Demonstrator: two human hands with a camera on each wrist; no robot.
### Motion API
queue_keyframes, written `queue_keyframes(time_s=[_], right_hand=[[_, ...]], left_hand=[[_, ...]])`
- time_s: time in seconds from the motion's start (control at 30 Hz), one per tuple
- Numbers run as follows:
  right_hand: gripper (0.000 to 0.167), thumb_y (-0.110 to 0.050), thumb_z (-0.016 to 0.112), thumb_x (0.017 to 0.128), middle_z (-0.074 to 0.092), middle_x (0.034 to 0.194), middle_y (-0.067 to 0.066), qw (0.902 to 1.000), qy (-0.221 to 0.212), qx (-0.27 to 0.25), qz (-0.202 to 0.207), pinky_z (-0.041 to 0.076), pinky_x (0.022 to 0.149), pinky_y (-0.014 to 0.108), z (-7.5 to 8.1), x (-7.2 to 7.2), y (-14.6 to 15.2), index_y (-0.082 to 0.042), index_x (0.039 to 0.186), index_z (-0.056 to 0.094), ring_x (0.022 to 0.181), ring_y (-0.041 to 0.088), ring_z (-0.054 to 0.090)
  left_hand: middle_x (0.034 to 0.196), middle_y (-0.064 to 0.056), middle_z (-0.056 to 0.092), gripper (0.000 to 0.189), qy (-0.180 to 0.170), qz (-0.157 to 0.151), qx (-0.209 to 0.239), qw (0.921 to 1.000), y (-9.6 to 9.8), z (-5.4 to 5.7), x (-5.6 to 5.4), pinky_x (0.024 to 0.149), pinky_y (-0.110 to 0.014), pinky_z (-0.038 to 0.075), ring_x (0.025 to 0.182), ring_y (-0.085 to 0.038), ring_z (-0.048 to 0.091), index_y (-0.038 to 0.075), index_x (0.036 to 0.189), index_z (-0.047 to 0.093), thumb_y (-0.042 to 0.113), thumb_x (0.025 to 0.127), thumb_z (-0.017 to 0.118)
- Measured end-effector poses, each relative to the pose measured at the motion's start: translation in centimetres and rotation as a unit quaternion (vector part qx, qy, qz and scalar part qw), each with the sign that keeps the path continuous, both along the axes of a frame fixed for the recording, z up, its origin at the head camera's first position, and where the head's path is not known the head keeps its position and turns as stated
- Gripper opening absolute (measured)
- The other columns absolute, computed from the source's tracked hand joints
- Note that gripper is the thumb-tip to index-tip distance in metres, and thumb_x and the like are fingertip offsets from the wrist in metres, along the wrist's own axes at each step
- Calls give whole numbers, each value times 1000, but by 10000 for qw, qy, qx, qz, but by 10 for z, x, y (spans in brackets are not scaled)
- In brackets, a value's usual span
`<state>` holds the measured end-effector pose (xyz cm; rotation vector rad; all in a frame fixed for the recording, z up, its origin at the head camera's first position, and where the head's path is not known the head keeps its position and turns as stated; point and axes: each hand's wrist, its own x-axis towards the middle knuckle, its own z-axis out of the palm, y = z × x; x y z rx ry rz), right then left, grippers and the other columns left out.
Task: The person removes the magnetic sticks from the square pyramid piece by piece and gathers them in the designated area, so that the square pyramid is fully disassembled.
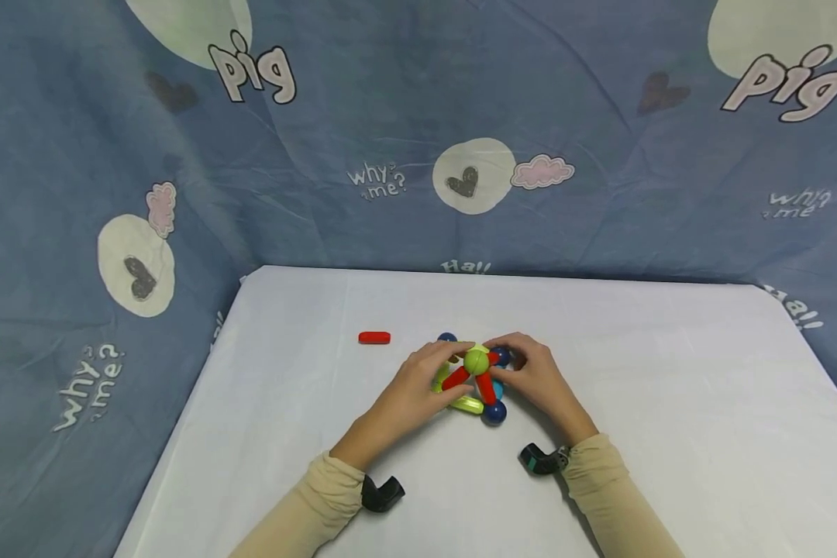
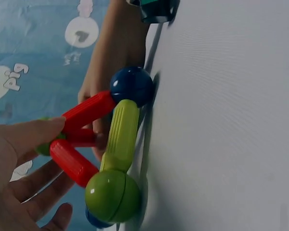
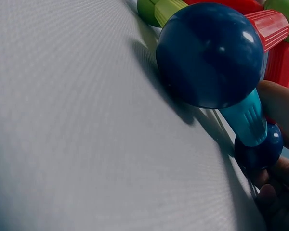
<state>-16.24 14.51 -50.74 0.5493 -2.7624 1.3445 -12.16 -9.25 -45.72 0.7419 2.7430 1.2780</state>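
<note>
A frame of magnetic rods and balls stands on the white table. Red rods point(image 1: 485, 387) slope down from a green ball point(image 1: 477, 361) at its top. Dark blue balls point(image 1: 494, 412), a yellow-green rod point(image 2: 120, 134) and a light blue rod point(image 3: 245, 118) form the base. From the left, my left hand point(image 1: 408, 387) pinches the top of the frame; its thumb lies by the green ball and a red rod. My right hand point(image 1: 539, 380) holds the frame's right side, thumb and fingers around a dark blue ball point(image 1: 501, 356) and rod ends. Its grip is partly hidden.
A loose red rod point(image 1: 374, 338) lies on the table to the left of the frame. Behind the white table point(image 1: 286, 325) hangs a blue patterned cloth point(image 1: 363, 93). Black wrist cameras point(image 1: 382, 494) sit below both wrists, above the tabletop.
</note>
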Motion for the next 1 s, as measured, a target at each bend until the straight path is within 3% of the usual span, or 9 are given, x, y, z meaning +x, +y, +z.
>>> queue_keyframes(time_s=[0.3,0.53,1.0], right_hand=[[35,-9,81,88,70,124,8,9986,47,-261,466,44,76,26,-1,-1,1,-13,122,73,96,18,53],[31,-6,79,89,69,125,9,9986,38,-319,430,45,76,25,-2,-1,3,-9,120,75,92,18,54],[31,-7,80,88,72,123,10,9983,120,-386,428,46,75,24,-3,-2,4,-8,119,77,92,18,56]], left_hand=[[132,5,65,50,417,-368,-49,9984,6,1,-5,98,-36,57,116,-11,65,20,143,61,18,95,76],[137,1,64,52,656,-675,-151,9954,11,3,-9,105,-39,54,124,-16,65,20,145,60,13,95,75],[130,0,66,46,671,-784,81,9946,13,4,-9,102,-33,56,118,-15,66,14,136,65,7,93,76]])
